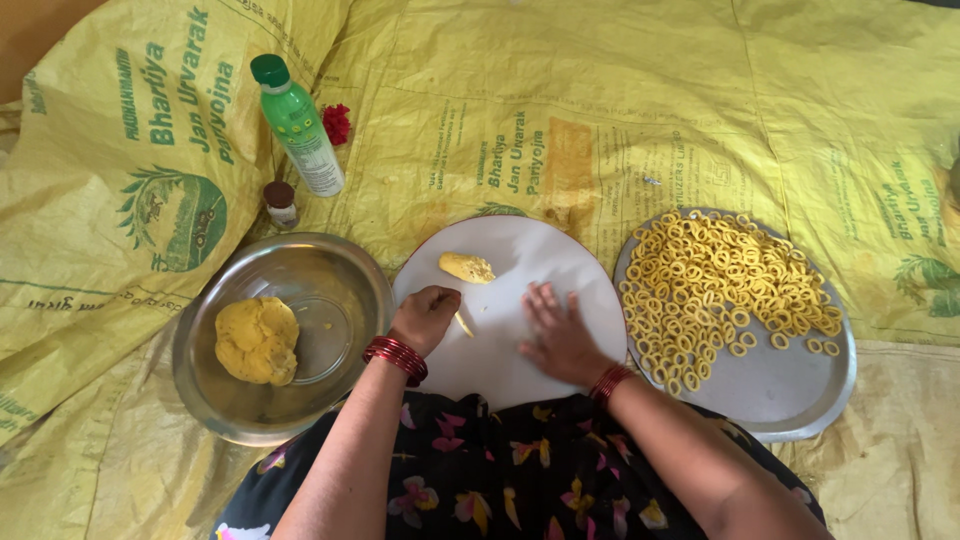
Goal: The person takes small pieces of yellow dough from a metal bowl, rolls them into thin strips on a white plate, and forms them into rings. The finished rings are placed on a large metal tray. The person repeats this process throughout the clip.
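A green-capped plastic bottle (300, 125) and a small brown-capped jar (281, 203) are being kept near the left edge of the yellow woven sheet (650, 110), with a red flower (337, 123) just beside the bottle. Below them, a steel bowl (345, 270) is being used to hold a rough lump of yellow dough (257, 340), which is lying against its left side. Touching the bowl's right rim, a round white board (540, 260) is being worked on. The left hand (425, 318) is being held curled at the board's left edge, its fingers drawn together and pinched on a thin dough strip (464, 324) that is sticking out toward the board's middle. A smaller dough piece (466, 267), smooth and oblong, is lying near the board's upper left edge, apart from both hands. The right hand (557, 335) is being pressed flat on the board's lower middle, fingers spread and apart, with nothing seen gripped; whether dough is lying under the palm cannot be told. Red bangles are being worn on both wrists. At the right, a steel plate (790, 390) is being filled with many small yellow dough rings (710, 285), heaped across its upper half. The whole sheet is being spread over the floor, creased and stained.
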